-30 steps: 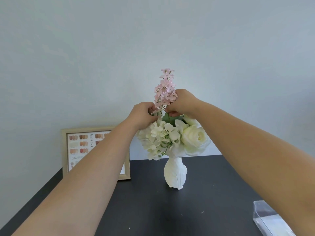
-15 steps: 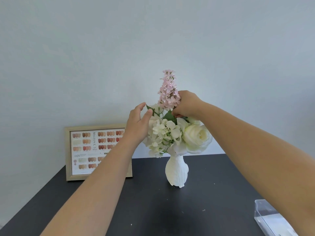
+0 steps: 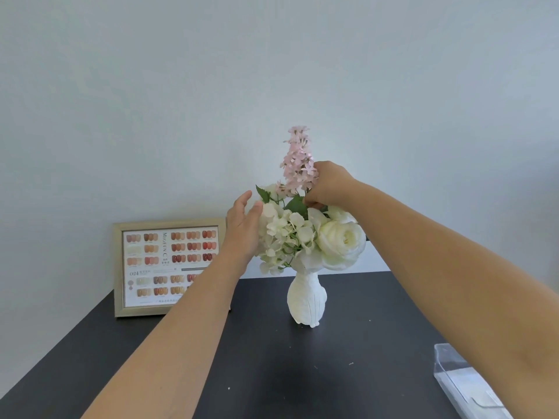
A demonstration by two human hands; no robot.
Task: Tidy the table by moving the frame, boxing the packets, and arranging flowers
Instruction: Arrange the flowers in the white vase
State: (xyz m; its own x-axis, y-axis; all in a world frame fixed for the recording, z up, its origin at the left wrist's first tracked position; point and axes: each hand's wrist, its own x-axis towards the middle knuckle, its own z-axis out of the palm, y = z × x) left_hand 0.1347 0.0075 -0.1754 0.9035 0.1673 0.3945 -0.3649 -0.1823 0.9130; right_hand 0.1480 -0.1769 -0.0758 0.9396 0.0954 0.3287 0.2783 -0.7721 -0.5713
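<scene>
A white ribbed vase (image 3: 306, 300) stands on the dark table (image 3: 272, 373) and holds white flowers (image 3: 302, 237), among them a large white rose (image 3: 343, 241). A tall pink flower spike (image 3: 298, 160) rises from the bunch. My right hand (image 3: 328, 187) pinches the pink spike's stem just below its blossoms. My left hand (image 3: 242, 220) is open, fingers apart, its palm beside the left of the white blooms, touching or nearly touching them. A gold-edged frame (image 3: 169, 267) with a nail colour chart leans against the wall at the back left.
A clear plastic box (image 3: 465, 385) sits at the right front of the table, partly behind my right forearm. A pale wall rises right behind the table. Small crumbs dot the tabletop near the vase.
My left hand has let go of the stem, opened and dropped to the left side of the white blooms. My right hand stays on the pink spike.
</scene>
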